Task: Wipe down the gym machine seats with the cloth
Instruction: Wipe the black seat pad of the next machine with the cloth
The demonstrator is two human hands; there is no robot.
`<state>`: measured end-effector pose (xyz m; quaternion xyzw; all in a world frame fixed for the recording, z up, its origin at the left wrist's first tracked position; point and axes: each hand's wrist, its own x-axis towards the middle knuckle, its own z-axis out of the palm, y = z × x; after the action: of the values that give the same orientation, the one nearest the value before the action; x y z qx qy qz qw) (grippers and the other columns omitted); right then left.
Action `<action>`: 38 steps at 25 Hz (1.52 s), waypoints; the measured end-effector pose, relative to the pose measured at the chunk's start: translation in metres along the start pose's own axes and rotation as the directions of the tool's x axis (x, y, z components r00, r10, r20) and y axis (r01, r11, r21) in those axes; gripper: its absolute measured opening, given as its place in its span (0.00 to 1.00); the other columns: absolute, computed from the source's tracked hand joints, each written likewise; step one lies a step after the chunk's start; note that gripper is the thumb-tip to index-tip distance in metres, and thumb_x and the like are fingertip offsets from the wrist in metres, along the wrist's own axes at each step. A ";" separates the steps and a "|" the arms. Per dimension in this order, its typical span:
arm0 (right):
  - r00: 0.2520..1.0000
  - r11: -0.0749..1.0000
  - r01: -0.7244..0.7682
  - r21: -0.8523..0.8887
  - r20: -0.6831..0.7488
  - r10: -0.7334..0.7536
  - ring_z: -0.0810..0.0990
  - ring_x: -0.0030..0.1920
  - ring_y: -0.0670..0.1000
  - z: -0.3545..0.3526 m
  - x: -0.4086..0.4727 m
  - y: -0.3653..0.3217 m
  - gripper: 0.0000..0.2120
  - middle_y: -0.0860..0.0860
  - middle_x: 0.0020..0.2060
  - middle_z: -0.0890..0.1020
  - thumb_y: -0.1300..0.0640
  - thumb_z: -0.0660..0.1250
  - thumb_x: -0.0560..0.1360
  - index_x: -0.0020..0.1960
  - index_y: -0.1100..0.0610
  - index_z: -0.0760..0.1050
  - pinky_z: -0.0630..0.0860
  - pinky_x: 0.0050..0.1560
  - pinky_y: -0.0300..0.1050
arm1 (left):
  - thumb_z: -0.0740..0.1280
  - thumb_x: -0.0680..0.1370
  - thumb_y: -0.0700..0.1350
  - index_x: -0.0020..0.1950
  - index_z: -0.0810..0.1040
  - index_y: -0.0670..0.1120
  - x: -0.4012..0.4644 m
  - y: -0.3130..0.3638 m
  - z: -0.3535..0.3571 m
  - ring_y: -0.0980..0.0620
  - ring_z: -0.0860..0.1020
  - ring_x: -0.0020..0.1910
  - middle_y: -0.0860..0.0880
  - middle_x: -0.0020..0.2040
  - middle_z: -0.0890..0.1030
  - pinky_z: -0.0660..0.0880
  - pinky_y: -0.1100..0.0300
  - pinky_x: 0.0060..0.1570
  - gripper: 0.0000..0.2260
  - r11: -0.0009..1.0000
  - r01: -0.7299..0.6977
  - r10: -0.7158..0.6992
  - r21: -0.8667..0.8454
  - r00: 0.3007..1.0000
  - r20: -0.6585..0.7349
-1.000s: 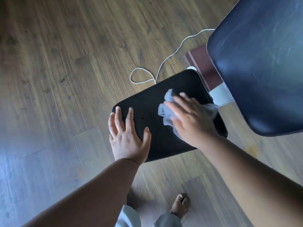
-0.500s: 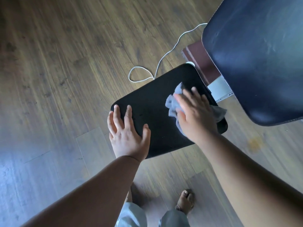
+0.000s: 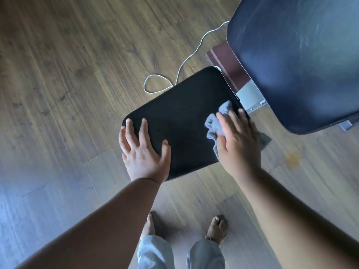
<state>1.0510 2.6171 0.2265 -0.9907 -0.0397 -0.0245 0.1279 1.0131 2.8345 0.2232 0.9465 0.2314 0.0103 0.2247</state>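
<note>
Cloth (image 3: 215, 125) pressed on seat (image 3: 184, 113) under right hand (image 3: 239, 142).

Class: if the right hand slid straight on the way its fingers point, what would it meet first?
Probably the seat's far right edge, then the grey frame bracket beyond the right hand; depth there is unclear.

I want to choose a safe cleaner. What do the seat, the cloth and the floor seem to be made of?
Seat: probably vinyl or faux leather, black and matte, with smooth rounded edges.
Cloth: soft grey fabric, perhaps microfibre; it bunches in loose folds under the right hand.
Floor: wood-look planks with grain and seams, slight sheen; laminate or real wood, unclear.
</note>
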 end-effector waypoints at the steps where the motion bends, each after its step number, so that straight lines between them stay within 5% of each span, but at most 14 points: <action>1: 0.995 0.995 -0.099 0.005 -0.018 0.099 0.62 0.77 0.62 0.004 -0.010 -0.009 0.26 0.55 0.75 0.68 0.55 0.54 0.76 0.73 0.53 0.70 0.58 0.76 0.61 | 0.61 0.75 0.59 0.79 0.61 0.53 0.000 0.000 0.000 0.44 0.51 0.81 0.48 0.82 0.54 0.65 0.39 0.72 0.32 1.000 0.001 -0.001 0.004 1.000 0.001; 3: 0.993 0.992 -0.121 0.032 -0.005 0.121 0.61 0.77 0.61 0.012 -0.027 -0.043 0.27 0.55 0.76 0.67 0.54 0.55 0.75 0.73 0.53 0.70 0.55 0.76 0.59 | 0.60 0.75 0.59 0.80 0.61 0.53 -0.001 0.000 0.000 0.44 0.50 0.81 0.48 0.83 0.54 0.64 0.39 0.72 0.33 1.000 -0.001 0.001 0.005 1.000 0.010; 7: 0.969 0.972 0.233 0.037 0.072 -0.235 0.64 0.76 0.60 0.013 -0.048 -0.047 0.25 0.53 0.73 0.71 0.54 0.57 0.76 0.72 0.52 0.71 0.58 0.75 0.61 | 0.61 0.75 0.59 0.79 0.61 0.53 0.001 0.000 0.000 0.45 0.50 0.80 0.48 0.82 0.54 0.65 0.39 0.72 0.33 1.000 -0.004 0.004 -0.001 1.000 0.003; 10: 1.000 1.000 0.002 -0.028 0.020 -0.001 0.63 0.76 0.62 0.005 -0.024 0.000 0.26 0.54 0.74 0.70 0.54 0.56 0.74 0.72 0.52 0.70 0.58 0.74 0.62 | 0.60 0.75 0.59 0.79 0.61 0.54 -0.001 -0.001 0.001 0.45 0.50 0.81 0.49 0.82 0.54 0.65 0.39 0.72 0.32 1.000 -0.003 0.003 0.000 1.000 -0.004; 13: 0.968 0.970 -0.240 0.041 -0.066 0.243 0.61 0.77 0.63 0.011 -0.022 -0.029 0.26 0.55 0.76 0.67 0.55 0.57 0.74 0.72 0.52 0.70 0.56 0.75 0.62 | 0.60 0.75 0.59 0.79 0.61 0.54 0.000 -0.001 0.001 0.45 0.50 0.81 0.49 0.82 0.54 0.65 0.39 0.73 0.32 1.000 -0.004 0.004 -0.009 1.000 -0.005; 16: 0.997 0.994 0.033 0.107 0.060 -0.039 0.61 0.77 0.61 0.018 -0.053 -0.080 0.26 0.53 0.76 0.68 0.53 0.56 0.74 0.72 0.51 0.70 0.57 0.75 0.62 | 0.59 0.75 0.58 0.80 0.61 0.54 -0.001 0.001 -0.006 0.47 0.49 0.80 0.49 0.82 0.54 0.62 0.42 0.74 0.33 0.998 0.004 -0.002 -0.068 1.000 0.028; 19: 0.963 0.967 0.243 0.079 0.103 -0.250 0.64 0.76 0.60 0.015 -0.038 -0.061 0.26 0.52 0.75 0.69 0.52 0.56 0.75 0.73 0.50 0.71 0.62 0.74 0.61 | 0.61 0.75 0.57 0.79 0.62 0.54 0.004 -0.008 -0.016 0.47 0.51 0.79 0.50 0.81 0.55 0.58 0.43 0.77 0.32 0.974 -0.005 0.021 -0.228 0.997 0.068; 24: 0.995 0.999 0.040 -0.035 0.093 -0.037 0.60 0.77 0.60 0.019 0.060 -0.055 0.25 0.53 0.77 0.64 0.50 0.53 0.77 0.73 0.50 0.67 0.58 0.74 0.60 | 0.65 0.77 0.62 0.81 0.56 0.54 0.030 -0.053 -0.033 0.49 0.65 0.75 0.52 0.78 0.63 0.67 0.46 0.72 0.36 0.983 -0.092 0.112 -0.158 0.987 0.119; 26: 0.990 0.995 0.099 -0.013 0.101 -0.097 0.64 0.75 0.62 0.027 0.088 -0.096 0.26 0.55 0.75 0.68 0.47 0.50 0.75 0.70 0.53 0.70 0.62 0.72 0.60 | 0.68 0.76 0.62 0.81 0.56 0.55 0.037 -0.064 -0.038 0.57 0.72 0.66 0.56 0.76 0.65 0.72 0.55 0.63 0.38 0.966 -0.069 0.119 -0.247 0.974 0.194; 29: 0.863 0.876 0.478 0.058 0.157 -0.481 0.68 0.72 0.61 0.036 0.065 -0.143 0.24 0.55 0.71 0.73 0.52 0.55 0.76 0.70 0.54 0.72 0.64 0.72 0.61 | 0.71 0.76 0.56 0.81 0.59 0.54 0.040 -0.070 -0.044 0.66 0.75 0.52 0.56 0.74 0.67 0.74 0.60 0.57 0.36 0.937 -0.075 0.159 -0.342 0.962 0.223; 31: 0.783 0.810 0.580 0.091 0.211 -0.585 0.65 0.75 0.59 0.032 0.047 -0.126 0.24 0.53 0.74 0.71 0.52 0.54 0.78 0.73 0.51 0.70 0.61 0.75 0.59 | 0.72 0.76 0.54 0.81 0.60 0.54 0.039 -0.073 -0.047 0.70 0.74 0.50 0.56 0.74 0.68 0.73 0.63 0.52 0.36 0.930 -0.086 0.180 -0.356 0.954 0.240; 36: 0.941 0.959 0.282 0.012 0.190 -0.279 0.63 0.76 0.61 0.032 0.090 -0.107 0.25 0.52 0.75 0.68 0.51 0.53 0.77 0.73 0.52 0.70 0.60 0.73 0.62 | 0.71 0.76 0.58 0.81 0.57 0.57 0.042 -0.080 -0.046 0.68 0.75 0.54 0.59 0.75 0.65 0.72 0.63 0.50 0.37 0.928 -0.124 0.223 -0.350 0.940 0.257; 38: 0.920 0.930 0.367 0.020 0.140 -0.366 0.68 0.72 0.62 0.042 0.083 -0.150 0.24 0.53 0.72 0.72 0.53 0.53 0.75 0.68 0.53 0.73 0.64 0.70 0.59 | 0.71 0.75 0.60 0.81 0.58 0.57 0.043 -0.083 -0.044 0.68 0.77 0.54 0.60 0.75 0.66 0.73 0.62 0.49 0.38 0.931 -0.121 0.216 -0.345 0.943 0.253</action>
<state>1.1222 2.7786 0.2290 -0.9654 -0.2332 0.0220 0.1147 1.0104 2.9376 0.2238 0.9044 0.1087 -0.0696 0.4067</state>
